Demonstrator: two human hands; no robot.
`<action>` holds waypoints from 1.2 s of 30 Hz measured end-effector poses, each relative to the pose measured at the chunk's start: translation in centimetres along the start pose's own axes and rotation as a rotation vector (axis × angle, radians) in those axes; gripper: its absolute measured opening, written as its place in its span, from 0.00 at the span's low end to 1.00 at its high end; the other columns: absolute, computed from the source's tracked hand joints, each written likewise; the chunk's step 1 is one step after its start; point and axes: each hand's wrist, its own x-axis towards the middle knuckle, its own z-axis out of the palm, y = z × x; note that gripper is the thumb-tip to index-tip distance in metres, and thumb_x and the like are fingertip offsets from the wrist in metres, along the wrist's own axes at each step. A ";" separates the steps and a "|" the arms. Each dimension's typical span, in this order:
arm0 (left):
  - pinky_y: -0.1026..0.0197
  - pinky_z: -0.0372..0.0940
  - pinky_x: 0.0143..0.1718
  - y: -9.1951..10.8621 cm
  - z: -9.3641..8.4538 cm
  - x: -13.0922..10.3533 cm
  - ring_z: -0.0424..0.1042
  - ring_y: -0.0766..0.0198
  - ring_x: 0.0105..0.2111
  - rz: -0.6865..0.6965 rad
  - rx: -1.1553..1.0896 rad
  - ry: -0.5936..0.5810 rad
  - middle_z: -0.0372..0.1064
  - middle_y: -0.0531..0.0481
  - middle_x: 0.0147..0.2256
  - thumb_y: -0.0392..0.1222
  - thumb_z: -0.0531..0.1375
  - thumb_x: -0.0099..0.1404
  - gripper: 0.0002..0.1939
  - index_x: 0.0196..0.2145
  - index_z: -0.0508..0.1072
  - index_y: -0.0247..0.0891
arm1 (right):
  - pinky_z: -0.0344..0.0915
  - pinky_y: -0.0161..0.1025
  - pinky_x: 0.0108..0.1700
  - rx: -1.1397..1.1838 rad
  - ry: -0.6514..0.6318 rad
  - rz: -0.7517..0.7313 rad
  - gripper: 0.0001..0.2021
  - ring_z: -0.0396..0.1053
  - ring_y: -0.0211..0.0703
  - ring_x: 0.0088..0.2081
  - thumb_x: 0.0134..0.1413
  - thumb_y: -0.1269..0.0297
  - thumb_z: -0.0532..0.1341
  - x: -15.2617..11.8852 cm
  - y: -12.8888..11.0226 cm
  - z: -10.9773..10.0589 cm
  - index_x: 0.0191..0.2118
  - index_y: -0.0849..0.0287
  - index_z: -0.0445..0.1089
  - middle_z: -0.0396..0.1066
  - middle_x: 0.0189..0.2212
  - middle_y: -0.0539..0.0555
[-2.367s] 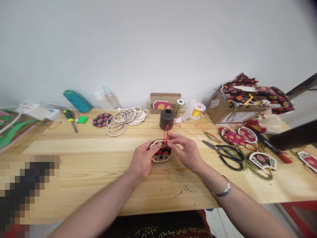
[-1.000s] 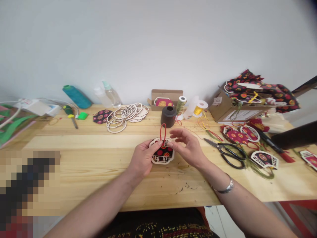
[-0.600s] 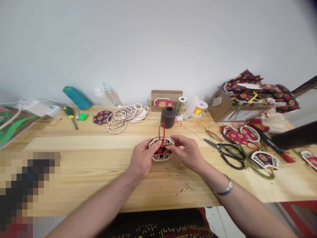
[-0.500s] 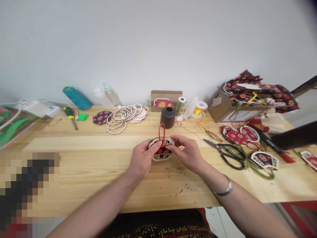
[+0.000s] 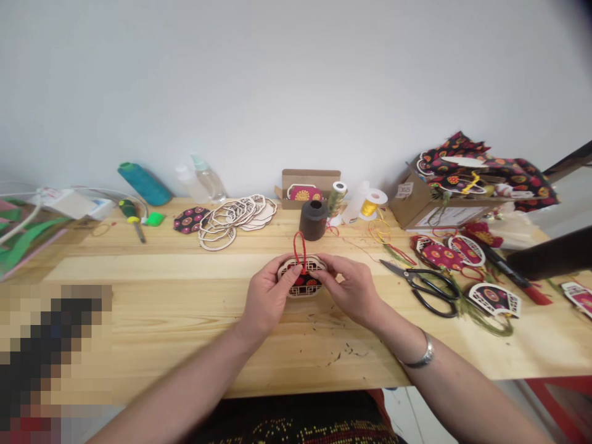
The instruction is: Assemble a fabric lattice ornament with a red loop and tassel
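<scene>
Between my two hands is a wooden fretwork ornament (image 5: 303, 288) with dark patterned fabric behind its lattice. A red cord loop (image 5: 300, 245) rises from its upper middle. My left hand (image 5: 268, 293) grips the left side, thumb pressed on the front near the cord. My right hand (image 5: 351, 287) pinches the right side, its thumb and fingertips close to the foot of the loop. The fingers behind the ornament are hidden. A black thread cone (image 5: 313, 221) stands just beyond it. Black-handled scissors (image 5: 428, 287) lie to the right of my right hand.
Wooden lattice frames (image 5: 235, 216) lie in a pile at the back left, near a screwdriver (image 5: 132, 219) and a teal thread spool (image 5: 144, 184). On the right are a cardboard box (image 5: 430, 206) of fabric pieces and a fan-shaped ornament (image 5: 493, 299). Dark scraps dot the table's front.
The ornament has tipped slightly, so its face looks flatter, and the cord loop leans a little more left. Both hands keep their grip with only small shifts.
</scene>
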 end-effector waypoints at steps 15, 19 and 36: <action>0.62 0.67 0.44 0.1 0.3 -0.3 0.74 0.62 0.38 0.002 0.063 -0.010 0.76 0.49 0.39 0.47 0.63 0.60 0.19 0.48 0.71 0.38 | 0.70 0.38 0.33 -0.159 -0.049 -0.082 0.13 0.76 0.44 0.33 0.62 0.62 0.55 -0.4 0.0 -0.2 0.48 0.60 0.69 0.78 0.35 0.57; 0.61 0.67 0.44 0.2 0.4 -0.3 0.74 0.60 0.39 0.022 0.072 0.007 0.76 0.48 0.39 0.48 0.64 0.59 0.18 0.44 0.72 0.37 | 0.69 0.37 0.33 -0.179 -0.044 -0.059 0.13 0.76 0.44 0.32 0.61 0.61 0.56 -0.4 0.0 -0.2 0.48 0.60 0.70 0.78 0.35 0.58; 0.59 0.68 0.43 -0.6 0.1 0.3 0.74 0.61 0.38 0.002 -0.146 0.022 0.75 0.49 0.39 0.46 0.63 0.60 0.17 0.46 0.70 0.41 | 0.66 0.35 0.30 0.016 -0.086 0.058 0.15 0.73 0.39 0.26 0.57 0.62 0.61 -0.4 -0.4 -0.3 0.50 0.59 0.68 0.77 0.30 0.53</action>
